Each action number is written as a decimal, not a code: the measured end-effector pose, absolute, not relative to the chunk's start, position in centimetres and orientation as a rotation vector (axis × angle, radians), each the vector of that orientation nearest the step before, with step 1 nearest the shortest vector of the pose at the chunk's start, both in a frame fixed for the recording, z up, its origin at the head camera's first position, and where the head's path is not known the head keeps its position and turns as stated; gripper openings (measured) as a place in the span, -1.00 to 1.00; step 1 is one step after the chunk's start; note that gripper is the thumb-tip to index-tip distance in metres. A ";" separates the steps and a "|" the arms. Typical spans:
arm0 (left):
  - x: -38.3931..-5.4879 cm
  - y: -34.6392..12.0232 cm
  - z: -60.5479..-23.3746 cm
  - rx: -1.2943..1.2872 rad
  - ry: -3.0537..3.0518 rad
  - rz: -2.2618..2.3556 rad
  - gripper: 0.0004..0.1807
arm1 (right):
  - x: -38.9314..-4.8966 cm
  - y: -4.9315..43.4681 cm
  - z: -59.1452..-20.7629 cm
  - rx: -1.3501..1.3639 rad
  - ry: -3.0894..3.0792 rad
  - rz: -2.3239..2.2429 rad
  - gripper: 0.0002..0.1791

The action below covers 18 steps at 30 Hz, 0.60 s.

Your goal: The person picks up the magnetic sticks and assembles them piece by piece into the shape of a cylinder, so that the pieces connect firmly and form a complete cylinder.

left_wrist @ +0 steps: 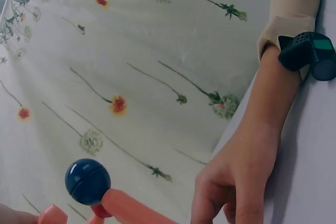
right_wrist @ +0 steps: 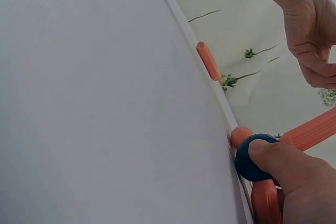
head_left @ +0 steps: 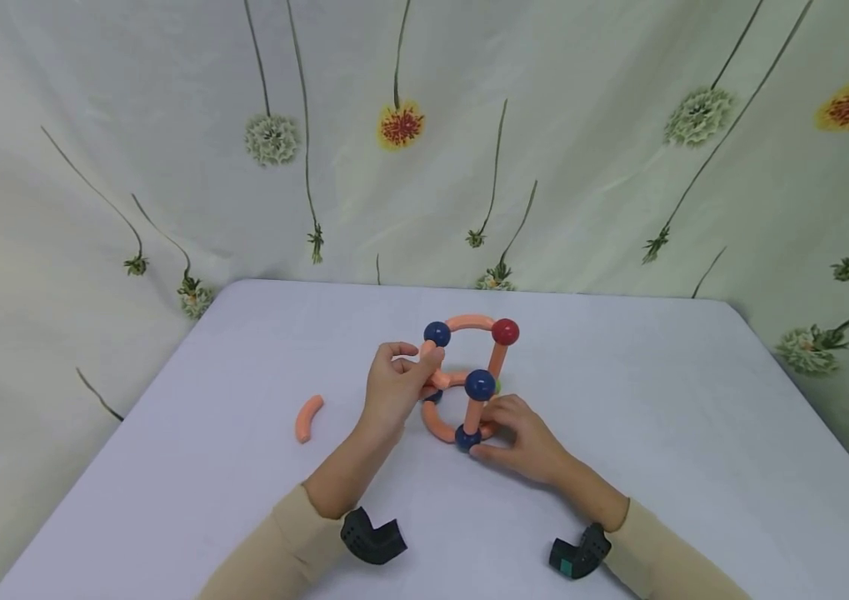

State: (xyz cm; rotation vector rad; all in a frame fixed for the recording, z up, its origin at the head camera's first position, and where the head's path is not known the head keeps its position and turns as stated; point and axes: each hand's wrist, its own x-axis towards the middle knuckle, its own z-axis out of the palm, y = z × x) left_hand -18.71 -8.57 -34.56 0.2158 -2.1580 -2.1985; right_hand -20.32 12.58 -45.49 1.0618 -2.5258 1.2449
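Observation:
On the table stands a frame of orange rods and balls. Its upper corners carry a blue ball (head_left: 436, 334), a red ball (head_left: 505, 332) and a nearer blue ball (head_left: 480, 385), joined at the back by a curved rod (head_left: 469, 322). My left hand (head_left: 394, 387) pinches an orange curved rod (head_left: 456, 379) between thumb and fingers at the frame's left side. Low at the front, my right hand (head_left: 525, 442) grips the base, its thumb pressed on the lower blue ball (right_wrist: 252, 163). A green ball (head_left: 497, 387) is mostly hidden behind the near upright rod (head_left: 473, 415).
A loose orange curved rod (head_left: 308, 418) lies left of the frame on the white table (head_left: 664, 400). Behind the table hangs a flower-printed cloth (head_left: 581, 150). Each wrist wears a black camera mount (head_left: 373, 537).

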 end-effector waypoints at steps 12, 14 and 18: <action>-18.3 -6.7 -35.4 0.195 -1.957 -2.299 -0.52 | -20.2 12.5 -45.5 1.038 -2.545 1.254 -0.57; -18.4 -6.5 -35.6 0.195 -1.941 -2.309 -0.52 | -20.2 12.5 -45.4 1.031 -2.547 1.260 -0.57; -18.5 -6.3 -35.7 0.207 -1.929 -2.310 -0.50 | -20.2 12.6 -45.3 1.022 -2.558 1.259 -0.57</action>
